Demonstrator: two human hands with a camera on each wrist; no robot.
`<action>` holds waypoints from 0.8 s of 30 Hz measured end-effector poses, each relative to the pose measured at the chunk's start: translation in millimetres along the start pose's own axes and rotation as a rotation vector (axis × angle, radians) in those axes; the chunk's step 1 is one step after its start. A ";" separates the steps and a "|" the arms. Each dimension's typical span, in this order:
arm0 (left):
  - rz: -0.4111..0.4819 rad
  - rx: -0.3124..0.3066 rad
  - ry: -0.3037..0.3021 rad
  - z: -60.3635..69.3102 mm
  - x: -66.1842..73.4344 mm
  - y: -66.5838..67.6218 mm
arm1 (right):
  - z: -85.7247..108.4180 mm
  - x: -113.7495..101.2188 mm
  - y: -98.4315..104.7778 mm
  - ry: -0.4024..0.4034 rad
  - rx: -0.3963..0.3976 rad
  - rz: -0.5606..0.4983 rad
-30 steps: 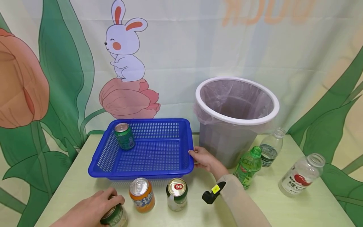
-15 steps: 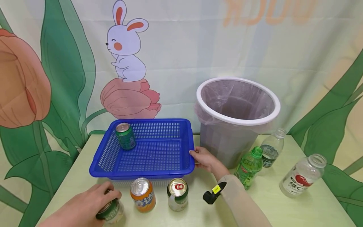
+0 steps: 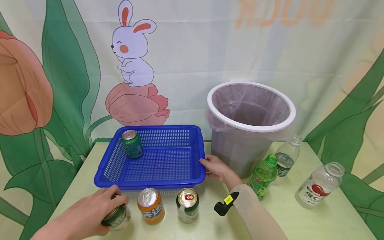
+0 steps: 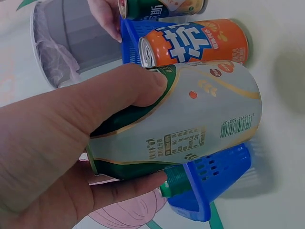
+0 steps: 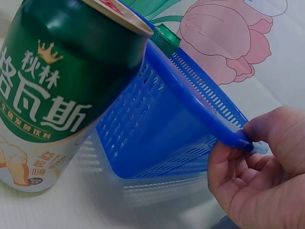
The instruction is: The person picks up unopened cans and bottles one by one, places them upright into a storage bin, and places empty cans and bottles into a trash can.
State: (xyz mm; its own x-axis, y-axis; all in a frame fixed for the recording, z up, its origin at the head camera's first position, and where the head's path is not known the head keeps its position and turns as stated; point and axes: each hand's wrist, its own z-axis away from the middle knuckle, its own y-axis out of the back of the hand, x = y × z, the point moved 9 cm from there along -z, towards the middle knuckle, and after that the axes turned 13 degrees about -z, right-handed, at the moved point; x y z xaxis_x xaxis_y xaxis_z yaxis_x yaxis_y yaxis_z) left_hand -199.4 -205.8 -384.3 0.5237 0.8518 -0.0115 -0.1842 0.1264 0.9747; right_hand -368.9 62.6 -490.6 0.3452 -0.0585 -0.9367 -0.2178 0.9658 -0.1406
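The blue plastic basket (image 3: 147, 184) holds one green drink can (image 3: 132, 146), standing in its far left corner. The right hand (image 3: 216, 168) pinches the basket's right rim; the left hand's (image 3: 90, 210) fingers and thumb grip a green-and-white kvass can (image 3: 119, 220) (its twin (image 3: 187, 208) stands past the orange soda can (image 3: 152, 210)) in front of the basket. A translucent bag (image 3: 229, 100) lines the grey wastebasket (image 3: 237, 155).

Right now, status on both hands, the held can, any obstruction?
Left fingers round green-and-white can. Right fingers grip blue basket rim. Orange can close beside held can, possible bump.
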 end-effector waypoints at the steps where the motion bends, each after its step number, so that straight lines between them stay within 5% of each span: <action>1: -0.003 0.001 -0.001 -0.4 0.0 1.1 | 0.1 -0.1 -0.1 -0.002 -0.001 -0.001; 24: -0.117 0.179 -0.057 3.2 -6.5 47.7 | -0.7 0.4 -0.3 0.000 -0.006 -0.007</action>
State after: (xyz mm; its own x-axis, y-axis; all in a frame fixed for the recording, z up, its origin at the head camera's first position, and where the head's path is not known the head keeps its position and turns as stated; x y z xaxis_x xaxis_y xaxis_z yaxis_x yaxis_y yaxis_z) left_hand -208.9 -206.9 -337.0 0.5802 0.8057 -0.1192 0.0282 0.1264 0.9916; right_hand -369.3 62.1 -491.2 0.3466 -0.0656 -0.9357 -0.2203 0.9639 -0.1492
